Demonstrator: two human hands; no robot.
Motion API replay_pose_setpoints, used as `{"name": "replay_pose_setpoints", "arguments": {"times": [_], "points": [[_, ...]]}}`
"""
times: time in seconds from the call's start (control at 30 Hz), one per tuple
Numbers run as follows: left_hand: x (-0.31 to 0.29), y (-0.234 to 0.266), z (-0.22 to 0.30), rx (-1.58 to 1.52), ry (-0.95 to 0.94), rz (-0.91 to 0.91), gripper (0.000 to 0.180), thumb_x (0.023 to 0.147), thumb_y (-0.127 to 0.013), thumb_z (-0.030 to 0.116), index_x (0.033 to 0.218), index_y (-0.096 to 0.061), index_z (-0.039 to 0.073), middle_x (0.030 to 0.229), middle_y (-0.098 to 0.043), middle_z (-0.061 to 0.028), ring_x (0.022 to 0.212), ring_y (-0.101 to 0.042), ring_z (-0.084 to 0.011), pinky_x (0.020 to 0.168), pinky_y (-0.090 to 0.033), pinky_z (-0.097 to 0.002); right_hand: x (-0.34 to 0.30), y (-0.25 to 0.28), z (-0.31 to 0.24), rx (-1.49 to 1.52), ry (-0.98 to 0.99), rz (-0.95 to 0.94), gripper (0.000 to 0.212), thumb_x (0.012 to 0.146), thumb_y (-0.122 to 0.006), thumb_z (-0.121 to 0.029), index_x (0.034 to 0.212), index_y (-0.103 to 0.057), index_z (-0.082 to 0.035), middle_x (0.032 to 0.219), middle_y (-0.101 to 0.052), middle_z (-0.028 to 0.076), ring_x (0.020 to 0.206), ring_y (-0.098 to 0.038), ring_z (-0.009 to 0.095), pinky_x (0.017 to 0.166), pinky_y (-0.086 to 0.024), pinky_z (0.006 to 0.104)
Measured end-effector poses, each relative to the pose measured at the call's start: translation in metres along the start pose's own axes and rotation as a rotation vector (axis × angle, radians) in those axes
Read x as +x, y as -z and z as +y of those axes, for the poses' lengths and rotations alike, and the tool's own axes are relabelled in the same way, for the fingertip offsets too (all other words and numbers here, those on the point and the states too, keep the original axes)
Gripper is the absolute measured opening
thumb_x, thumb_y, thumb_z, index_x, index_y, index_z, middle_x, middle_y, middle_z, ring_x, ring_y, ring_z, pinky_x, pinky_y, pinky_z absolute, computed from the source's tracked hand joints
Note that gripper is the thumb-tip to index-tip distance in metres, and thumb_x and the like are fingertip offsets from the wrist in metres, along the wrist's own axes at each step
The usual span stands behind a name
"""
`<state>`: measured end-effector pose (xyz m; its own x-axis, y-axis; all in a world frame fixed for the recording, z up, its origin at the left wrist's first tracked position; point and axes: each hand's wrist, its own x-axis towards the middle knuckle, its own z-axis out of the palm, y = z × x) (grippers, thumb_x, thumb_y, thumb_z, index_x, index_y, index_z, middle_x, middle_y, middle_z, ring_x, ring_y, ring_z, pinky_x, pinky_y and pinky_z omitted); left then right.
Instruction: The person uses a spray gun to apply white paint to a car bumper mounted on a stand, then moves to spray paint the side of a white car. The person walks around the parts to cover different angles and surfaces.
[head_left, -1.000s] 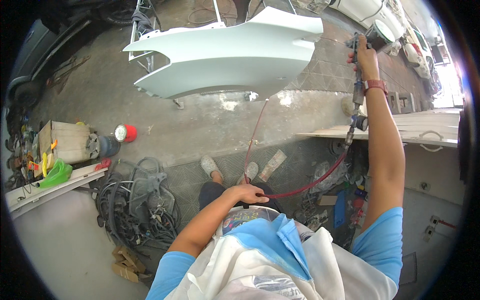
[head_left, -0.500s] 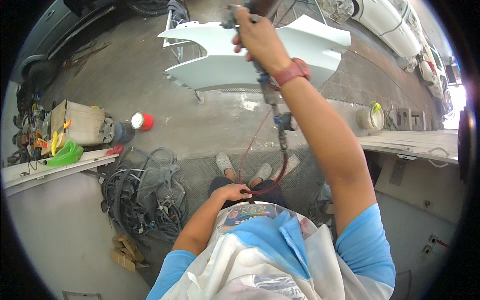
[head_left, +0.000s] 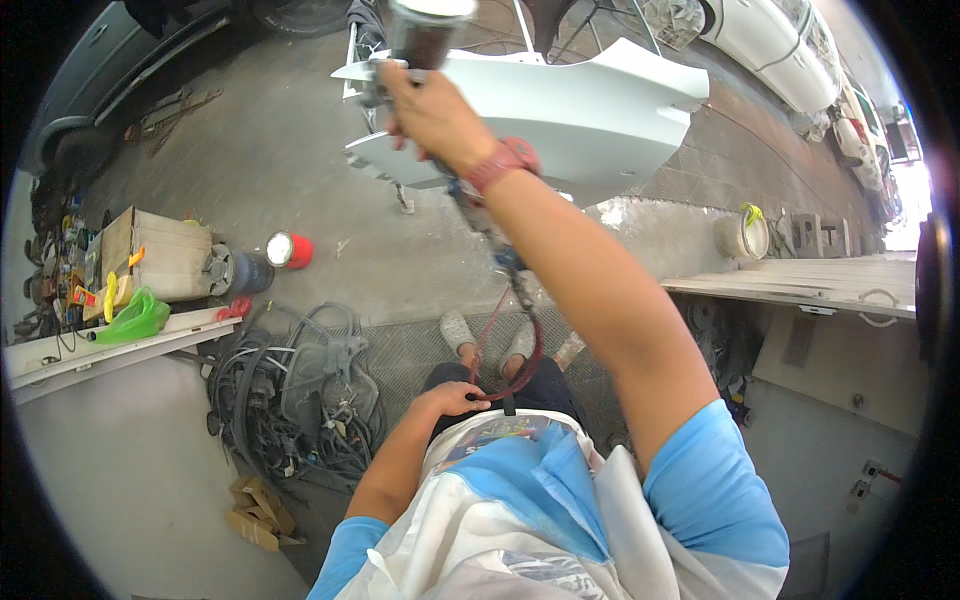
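Note:
My right hand (head_left: 436,115), with a red watch on its wrist, is closed round a spray gun (head_left: 425,42) whose dark cup has a pale lid. It hovers over the left end of a white car fender (head_left: 590,125), which rests on a metal stand. Whether the gun touches the panel cannot be made out, and the hand is slightly blurred. A red air hose (head_left: 535,358) runs from below the gun's handle back toward my waist. There my left hand (head_left: 455,398) is closed on a loop of that hose.
Tangled black hoses and parts (head_left: 290,390) lie on the floor at my left, beyond a pale panel. A red can (head_left: 290,250) stands beside a blue gas cylinder (head_left: 245,270) and a cardboard box (head_left: 170,255). A white bucket (head_left: 740,238) is at the right, near parked cars.
My right hand has swept left along the fender with the spray gun, and the gun's cup now shows more fully. My left hand stays at my waist on the hose.

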<state>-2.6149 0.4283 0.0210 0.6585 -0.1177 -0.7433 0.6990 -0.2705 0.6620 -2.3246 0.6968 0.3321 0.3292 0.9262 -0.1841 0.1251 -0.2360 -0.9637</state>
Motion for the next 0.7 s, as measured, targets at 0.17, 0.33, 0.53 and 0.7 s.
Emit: {"name": "replay_pose_setpoints", "arguments": {"times": [0.17,0.33,0.53,0.7], "points": [[0.025,0.002,0.02,0.152,-0.041,-0.045,0.061,0.095,-0.068,0.068,0.124,-0.078,0.015,0.131,-0.073,-0.0155,0.121,-0.069,-0.0367,0.102,-0.053,-0.0484,-0.063,0.136,0.047,-0.127,-0.029,0.325,0.069,0.108,-0.048,-0.065,0.116,-0.071,0.0,0.074,-0.069,0.007,0.058,-0.066,0.011,0.044,-0.048,0.0276],[0.046,0.004,0.055,0.193,-0.129,-0.01,0.057,0.096,-0.068,0.065,0.123,-0.077,0.015,0.124,-0.072,-0.0164,0.12,-0.068,-0.037,0.101,-0.053,-0.049,-0.129,0.272,0.079,-0.171,-0.086,0.614,0.068,0.111,-0.045,-0.061,0.099,-0.071,0.001,0.071,-0.069,0.007,0.057,-0.066,0.012,0.04,-0.047,0.0264],[0.065,0.005,0.116,0.201,-0.212,-0.019,0.048,0.101,-0.064,0.058,0.122,-0.078,0.017,0.121,-0.071,-0.0168,0.118,-0.068,-0.0376,0.1,-0.052,-0.0488,-0.171,0.401,0.123,-0.11,-0.098,0.771,0.067,0.109,-0.046,-0.064,0.1,-0.069,-0.002,0.077,-0.072,0.009,0.063,-0.072,0.017,0.042,-0.048,0.0283],[0.068,-0.004,0.149,0.135,-0.196,0.093,0.046,0.102,-0.067,0.052,0.123,-0.077,0.012,0.12,-0.072,-0.0189,0.119,-0.067,-0.0379,0.102,-0.051,-0.0487,-0.183,0.478,0.163,-0.129,-0.119,0.898,0.071,0.108,-0.045,-0.065,0.109,-0.068,0.002,0.077,-0.073,0.01,0.061,-0.073,0.019,0.042,-0.05,0.0291]]}}
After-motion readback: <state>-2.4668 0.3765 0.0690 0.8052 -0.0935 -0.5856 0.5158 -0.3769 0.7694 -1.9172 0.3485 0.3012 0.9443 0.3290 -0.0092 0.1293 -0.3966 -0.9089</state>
